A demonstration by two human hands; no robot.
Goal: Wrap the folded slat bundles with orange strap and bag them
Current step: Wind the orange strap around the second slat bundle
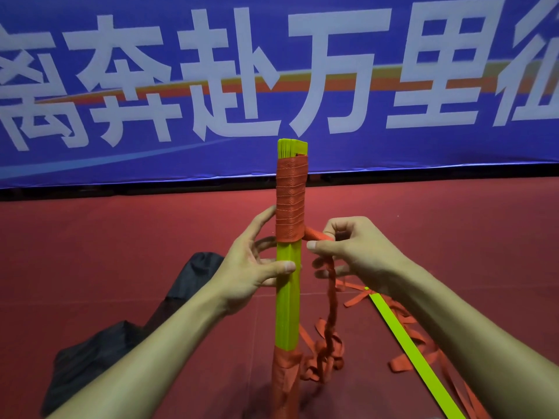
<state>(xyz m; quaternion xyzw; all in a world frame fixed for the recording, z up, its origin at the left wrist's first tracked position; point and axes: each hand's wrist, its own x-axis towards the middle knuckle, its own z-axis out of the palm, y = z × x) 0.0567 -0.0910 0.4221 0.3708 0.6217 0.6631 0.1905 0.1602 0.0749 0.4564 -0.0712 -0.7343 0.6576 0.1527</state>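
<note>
Head cam: I'm standing the slat bundle (289, 285) upright on the red floor (121, 237) — my left hand (251, 267) is gripping its bare yellow-green middle, thumb across the front. My right hand (354, 246) is pinching the orange strap (316, 235) just beside the wrapped upper section, pulling it sideways.

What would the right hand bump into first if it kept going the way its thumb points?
Probably the yellow-green slat bundle. The right hand pinches the orange strap, thumb pointing left, with the bundle right beside it. Depth is unclear.
</note>
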